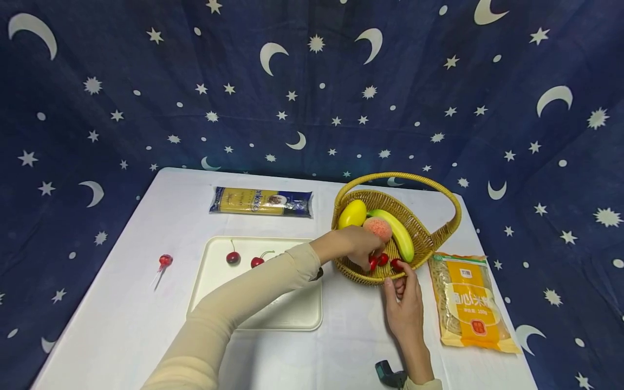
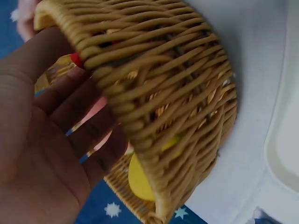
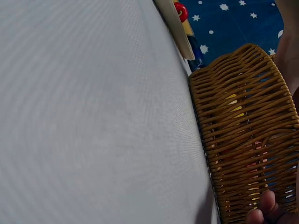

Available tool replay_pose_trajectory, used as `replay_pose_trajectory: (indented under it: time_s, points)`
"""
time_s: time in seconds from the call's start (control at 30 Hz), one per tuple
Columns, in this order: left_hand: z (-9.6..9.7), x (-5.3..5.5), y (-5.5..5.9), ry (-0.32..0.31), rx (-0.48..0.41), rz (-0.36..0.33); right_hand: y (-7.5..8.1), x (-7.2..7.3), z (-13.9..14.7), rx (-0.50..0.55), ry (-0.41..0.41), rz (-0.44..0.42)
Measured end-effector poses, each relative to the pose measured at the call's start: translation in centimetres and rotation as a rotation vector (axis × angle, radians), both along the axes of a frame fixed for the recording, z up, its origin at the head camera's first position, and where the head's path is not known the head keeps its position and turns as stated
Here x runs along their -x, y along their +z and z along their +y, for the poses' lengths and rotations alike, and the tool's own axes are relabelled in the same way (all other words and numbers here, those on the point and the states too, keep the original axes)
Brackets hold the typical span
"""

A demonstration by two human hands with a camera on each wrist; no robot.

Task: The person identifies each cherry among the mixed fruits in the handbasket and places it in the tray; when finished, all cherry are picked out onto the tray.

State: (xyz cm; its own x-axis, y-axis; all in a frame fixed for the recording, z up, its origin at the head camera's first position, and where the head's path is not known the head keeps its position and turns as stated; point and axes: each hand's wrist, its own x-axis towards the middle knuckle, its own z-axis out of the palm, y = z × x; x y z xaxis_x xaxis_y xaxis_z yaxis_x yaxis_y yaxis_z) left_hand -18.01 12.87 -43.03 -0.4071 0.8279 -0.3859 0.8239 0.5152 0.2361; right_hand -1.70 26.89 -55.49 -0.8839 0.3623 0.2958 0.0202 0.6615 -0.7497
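The wicker basket [image 1: 414,219] holds a yellow lemon [image 1: 352,214], a banana [image 1: 397,233], a pinkish peach [image 1: 379,228] and several red cherries [image 1: 383,259]. My left hand [image 1: 358,244] reaches over the basket's left side, thumb and fingertips pinching a cherry [image 1: 372,263] low inside. In the left wrist view, its fingers pass behind the woven wall and a bit of red shows by the thumb. At the front rim, my right hand [image 1: 405,309] grips the basket, thumb outside and index finger over the edge beside another cherry [image 1: 396,265].
A white tray [image 1: 292,322] left of the basket bears two stemmed cherries, partly behind my left forearm. Farther left lies a red lollipop [image 1: 166,261]. A blue-and-yellow pasta packet [image 1: 263,201] lies behind the tray, and an orange noodle bag [image 1: 470,303] right of the basket.
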Motion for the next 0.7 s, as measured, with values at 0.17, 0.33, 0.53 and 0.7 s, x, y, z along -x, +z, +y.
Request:
replay_pose_trajectory:
  time_s: [0.17,0.33,0.53,0.7]
  points:
    - [-1.4,0.4,1.0,0.039,-0.147,-0.096,0.1,0.0,0.0,-0.005,-0.003,-0.004]
    - [-3.5,0.7,1.4,0.062,-0.308,-0.137,0.1,0.0,-0.1,-0.008,-0.002,-0.021]
    - [-6.5,0.5,1.9,0.131,-0.465,-0.145,0.1,0.0,-0.1,-0.012,-0.004,-0.027]
    - [-9.1,-0.1,2.4,0.199,-0.571,-0.168,0.1,0.0,-0.2,-0.016,0.000,-0.013]
